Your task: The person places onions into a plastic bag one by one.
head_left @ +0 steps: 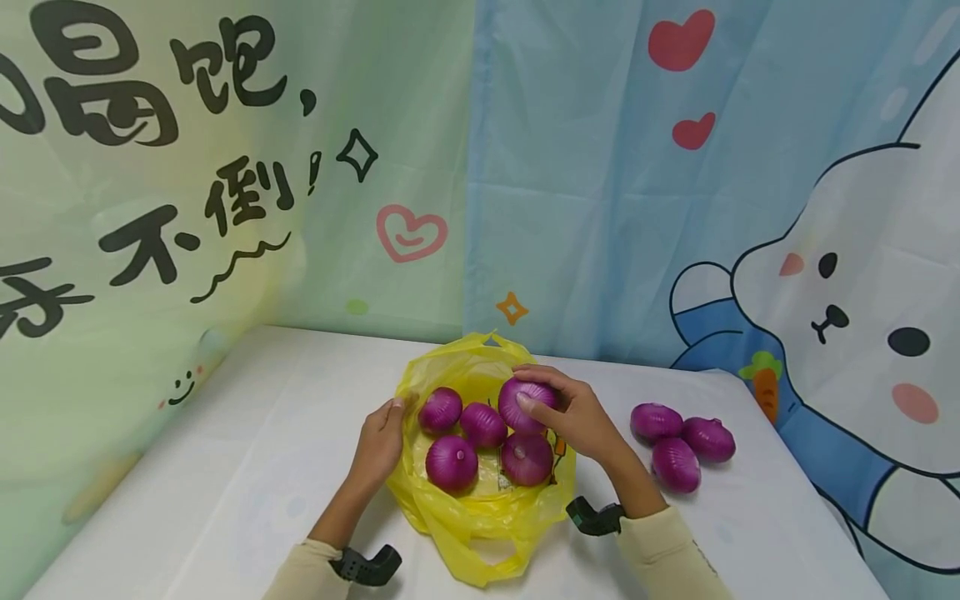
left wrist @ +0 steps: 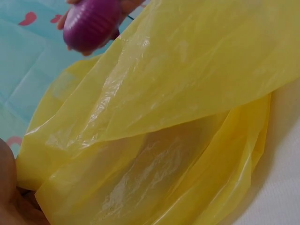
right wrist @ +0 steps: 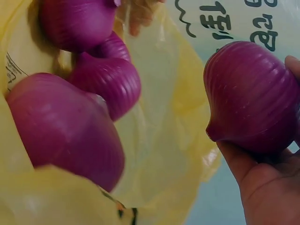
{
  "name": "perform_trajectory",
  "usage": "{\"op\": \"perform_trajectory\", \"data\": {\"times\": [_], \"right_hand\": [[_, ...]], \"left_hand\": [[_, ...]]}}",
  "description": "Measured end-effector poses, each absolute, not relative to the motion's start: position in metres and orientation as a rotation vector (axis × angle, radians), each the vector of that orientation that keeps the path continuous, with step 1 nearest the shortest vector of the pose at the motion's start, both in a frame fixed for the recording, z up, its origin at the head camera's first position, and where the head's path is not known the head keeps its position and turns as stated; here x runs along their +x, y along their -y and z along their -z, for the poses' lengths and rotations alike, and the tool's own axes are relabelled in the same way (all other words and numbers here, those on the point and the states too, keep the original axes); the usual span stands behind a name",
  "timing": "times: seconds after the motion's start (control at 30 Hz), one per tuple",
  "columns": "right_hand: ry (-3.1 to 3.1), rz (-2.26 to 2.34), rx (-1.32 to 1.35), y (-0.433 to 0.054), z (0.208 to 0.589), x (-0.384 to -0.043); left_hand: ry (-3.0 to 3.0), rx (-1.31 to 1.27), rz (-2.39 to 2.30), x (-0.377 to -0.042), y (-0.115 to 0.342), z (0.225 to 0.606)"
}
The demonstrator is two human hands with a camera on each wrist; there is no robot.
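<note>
A yellow plastic bag (head_left: 487,533) lies with its mouth spread wide, and several purple onions (head_left: 452,463) sit inside it. At the bag's left rim, my left hand (head_left: 381,446) pinches the plastic between thumb and fingers. My right hand (head_left: 583,417) grips another purple onion (head_left: 517,405) over the right side of the bag's mouth. In the right wrist view this held onion (right wrist: 253,96) appears apart from the onions in the bag (right wrist: 70,129). The left wrist view shows mostly the bag's outer side (left wrist: 154,84), which hides the contents there.
Three more purple onions (head_left: 676,465) lie together on the white tabletop (head_left: 247,467), right of the bag. A printed curtain (head_left: 555,167) hangs behind the table. Each wrist carries a black strap-on device (head_left: 367,567).
</note>
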State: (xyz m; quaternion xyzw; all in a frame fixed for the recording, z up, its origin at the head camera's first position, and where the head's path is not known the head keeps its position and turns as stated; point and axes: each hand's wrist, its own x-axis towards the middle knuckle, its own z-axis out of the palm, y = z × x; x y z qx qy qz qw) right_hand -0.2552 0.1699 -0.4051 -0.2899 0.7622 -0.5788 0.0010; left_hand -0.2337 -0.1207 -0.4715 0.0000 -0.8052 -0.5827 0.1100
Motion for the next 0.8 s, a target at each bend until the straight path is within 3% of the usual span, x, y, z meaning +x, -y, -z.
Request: {"op": "perform_trajectory", "data": {"times": [0.47,0.8], "right_hand": [[-2.531,1.601,-0.89,-0.148,0.421,-0.276],[-2.495,1.598,-0.796,-0.135,0.421,-0.273]], "left_hand": [[2.356,-0.044,1.748,-0.237,0.12,0.471],[2.377,-0.028,1.727,-0.233,0.119,0.472]]}}
